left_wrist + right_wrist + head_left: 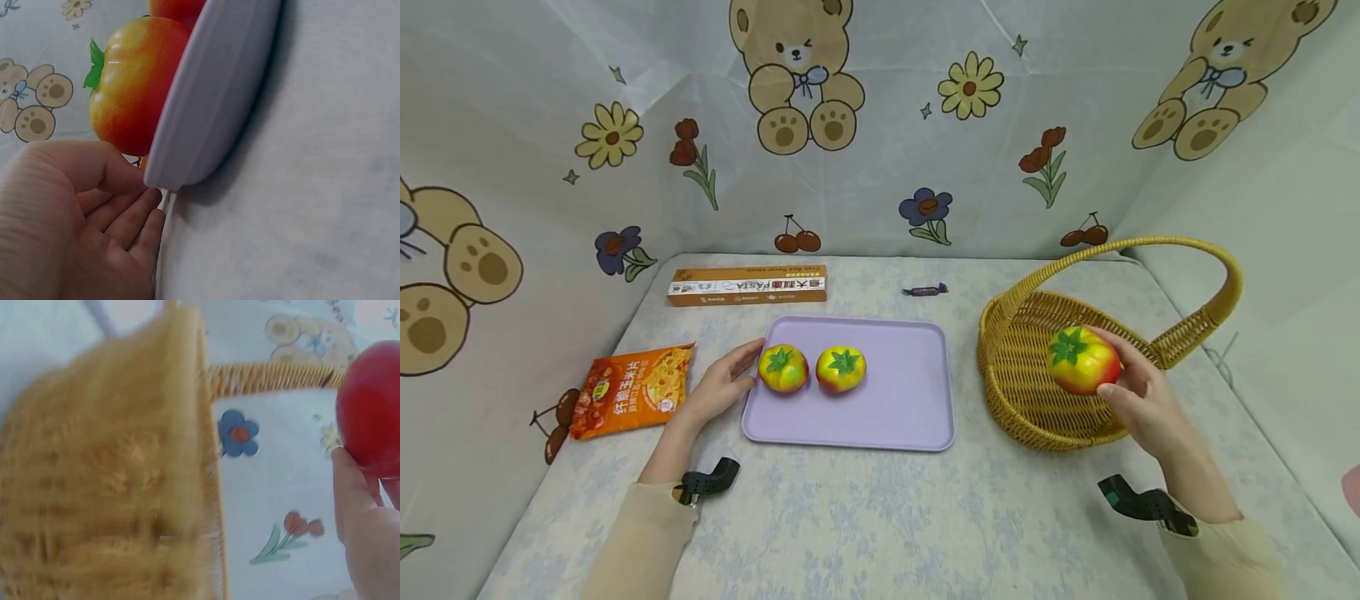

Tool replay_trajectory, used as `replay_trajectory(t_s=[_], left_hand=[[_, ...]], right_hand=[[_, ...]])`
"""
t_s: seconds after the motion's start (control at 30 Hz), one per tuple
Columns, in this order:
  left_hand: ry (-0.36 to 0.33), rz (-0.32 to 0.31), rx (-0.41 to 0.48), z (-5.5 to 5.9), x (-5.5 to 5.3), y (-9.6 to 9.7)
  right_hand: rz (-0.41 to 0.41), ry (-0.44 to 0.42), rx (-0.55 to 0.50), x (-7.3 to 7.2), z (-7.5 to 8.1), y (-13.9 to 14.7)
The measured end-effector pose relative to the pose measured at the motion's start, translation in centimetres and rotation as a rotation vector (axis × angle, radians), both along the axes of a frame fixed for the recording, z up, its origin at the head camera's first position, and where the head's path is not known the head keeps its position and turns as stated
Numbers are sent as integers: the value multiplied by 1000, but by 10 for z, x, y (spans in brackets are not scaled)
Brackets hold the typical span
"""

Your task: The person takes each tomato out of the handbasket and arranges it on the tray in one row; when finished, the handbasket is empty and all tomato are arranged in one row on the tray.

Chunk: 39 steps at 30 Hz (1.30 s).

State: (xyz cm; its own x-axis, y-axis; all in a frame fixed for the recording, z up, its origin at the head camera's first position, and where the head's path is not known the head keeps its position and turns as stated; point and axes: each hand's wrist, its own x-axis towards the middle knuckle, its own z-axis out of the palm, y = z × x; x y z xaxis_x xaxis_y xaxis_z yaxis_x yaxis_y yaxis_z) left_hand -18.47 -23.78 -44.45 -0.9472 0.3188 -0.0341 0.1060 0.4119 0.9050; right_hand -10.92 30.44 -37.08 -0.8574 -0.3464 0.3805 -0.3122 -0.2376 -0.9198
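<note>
- Three red-and-yellow tomatoes are in play: a left tomato [783,368] and a middle tomato [841,369] sit leaf-side up on the purple tray [895,400], and a third, the held tomato [1084,360], is up in the person's right hand [1146,404], over the wicker basket [997,383] on the right.
- As I judge it, the step in hand is passing a tomato between basket and tray; from where I stand, I can't say which way it is going.
- Either way, the next move seems to call for a steady grip and a path clear of the tall handle [1150,241], then a gentle setting down so the round thing doesn't roll.
- That right hand is closed around its tomato, thumb on the near side, fingers on the far right; the tomato looks clear of the basket's rim, though the right wrist view is blurred and cuts it off, so I'd not swear to the gap.
- The left hand [718,385] grips nothing: its fingers are loosely bent and relaxed, the thumb touching the tray's left edge just beside the left tomato, perhaps to steady it.
</note>
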Motion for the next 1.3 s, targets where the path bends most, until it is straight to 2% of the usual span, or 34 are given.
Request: replay_trajectory(t_s=[0.17, 0.23, 0.43, 0.6, 0.77, 1.03, 1.2, 1.3], left_hand=[[6, 11, 3, -16, -8, -8], [4, 15, 4, -23, -12, -11], [17, 19, 3, -28, -14, -15], [17, 22, 5, -30, -15, -16], [17, 17, 11, -32, -16, -16], [24, 19, 5, -30, -16, -12], [25, 19, 7, -29, -15, -12], [22, 19, 9, -30, -15, -12]], right_hand=[[41, 68, -121, 4, 2, -20], [46, 85, -126, 6, 3, -29], [16, 76, 5, 7, 4, -59], [16, 54, 95, -4, -2, -86], [-18, -27, 129, -19, -17, -120], [-133, -213, 280, -52, -50, -165], [-124, -245, 362, -63, -72, -178], [-92, -226, 402, -67, -81, -182]])
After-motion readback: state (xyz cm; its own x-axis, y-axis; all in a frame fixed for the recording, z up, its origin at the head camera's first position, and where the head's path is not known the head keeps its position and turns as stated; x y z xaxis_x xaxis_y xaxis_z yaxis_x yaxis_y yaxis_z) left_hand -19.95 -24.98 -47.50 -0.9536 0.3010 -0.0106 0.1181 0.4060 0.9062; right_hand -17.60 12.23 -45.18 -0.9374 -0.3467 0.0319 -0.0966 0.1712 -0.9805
